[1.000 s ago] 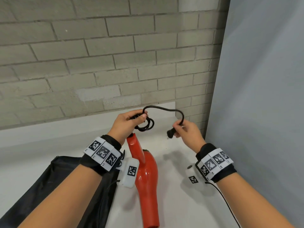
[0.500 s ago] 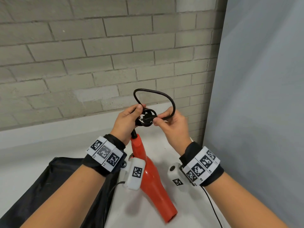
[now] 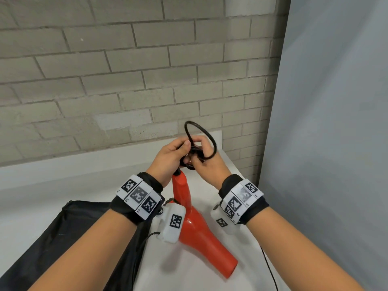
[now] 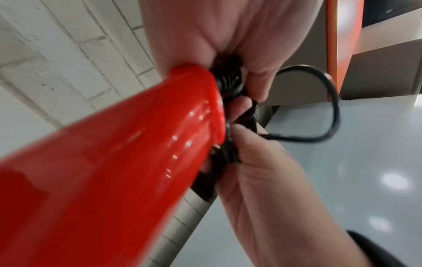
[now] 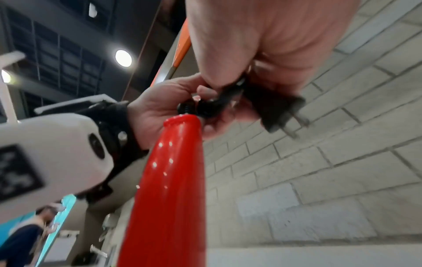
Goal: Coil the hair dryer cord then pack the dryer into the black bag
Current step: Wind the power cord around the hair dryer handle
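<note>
A red hair dryer (image 3: 195, 225) hangs above the white table, handle up, nozzle toward the lower right. Its black cord (image 3: 201, 135) is bunched in small loops at the handle's top, with one larger loop standing up. My left hand (image 3: 172, 158) grips the coiled cord at the handle end (image 4: 228, 84). My right hand (image 3: 206, 160) pinches the cord's plug end against the coil; the plug (image 5: 280, 112) with its metal prongs sticks out under its fingers. The black bag (image 3: 69, 238) lies flat on the table at the lower left, below my left forearm.
The white table (image 3: 84, 175) runs to a grey brick wall (image 3: 126, 80) behind. A pale grey panel (image 3: 336, 143) closes off the right side. A thin black wire (image 3: 270, 271) trails from my right wrist device.
My right hand has brought the plug end from the right over to the coil in my left hand. The loose arc of cord shrank to a loop. The dryer's nozzle swung rightward.
</note>
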The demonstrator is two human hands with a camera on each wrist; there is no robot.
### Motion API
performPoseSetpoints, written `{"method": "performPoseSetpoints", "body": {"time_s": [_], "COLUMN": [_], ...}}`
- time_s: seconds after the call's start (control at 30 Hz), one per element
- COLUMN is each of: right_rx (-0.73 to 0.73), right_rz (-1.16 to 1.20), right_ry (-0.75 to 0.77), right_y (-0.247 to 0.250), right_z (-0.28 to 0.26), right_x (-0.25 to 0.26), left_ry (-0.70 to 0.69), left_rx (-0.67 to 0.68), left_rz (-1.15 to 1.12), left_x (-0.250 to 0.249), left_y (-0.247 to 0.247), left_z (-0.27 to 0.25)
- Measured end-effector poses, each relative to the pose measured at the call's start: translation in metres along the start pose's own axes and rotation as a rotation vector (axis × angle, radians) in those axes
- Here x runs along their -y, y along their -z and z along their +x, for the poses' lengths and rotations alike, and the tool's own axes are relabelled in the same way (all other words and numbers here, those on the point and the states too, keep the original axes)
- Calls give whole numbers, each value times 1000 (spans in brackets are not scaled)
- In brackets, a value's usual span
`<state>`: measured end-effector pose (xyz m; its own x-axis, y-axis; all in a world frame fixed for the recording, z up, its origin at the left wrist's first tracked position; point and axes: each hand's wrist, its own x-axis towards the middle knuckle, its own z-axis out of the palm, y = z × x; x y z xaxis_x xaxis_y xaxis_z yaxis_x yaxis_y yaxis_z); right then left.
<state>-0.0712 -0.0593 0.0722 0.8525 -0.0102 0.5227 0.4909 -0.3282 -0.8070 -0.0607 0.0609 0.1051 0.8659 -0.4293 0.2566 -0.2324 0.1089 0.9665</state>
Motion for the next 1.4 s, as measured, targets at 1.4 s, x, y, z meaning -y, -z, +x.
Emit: {"method": "performPoseSetpoints", "body": {"time_s": [1.4], "right_rx": [-73], "right_rz": [-494], "right_ry": [-46], "right_y": [58], "right_z": [1], "right_x": [31], "left_ry": [18], "left_rx": [43], "left_rz": [366], "left_x": [6], "left_y": [-2], "left_z": [15]}}
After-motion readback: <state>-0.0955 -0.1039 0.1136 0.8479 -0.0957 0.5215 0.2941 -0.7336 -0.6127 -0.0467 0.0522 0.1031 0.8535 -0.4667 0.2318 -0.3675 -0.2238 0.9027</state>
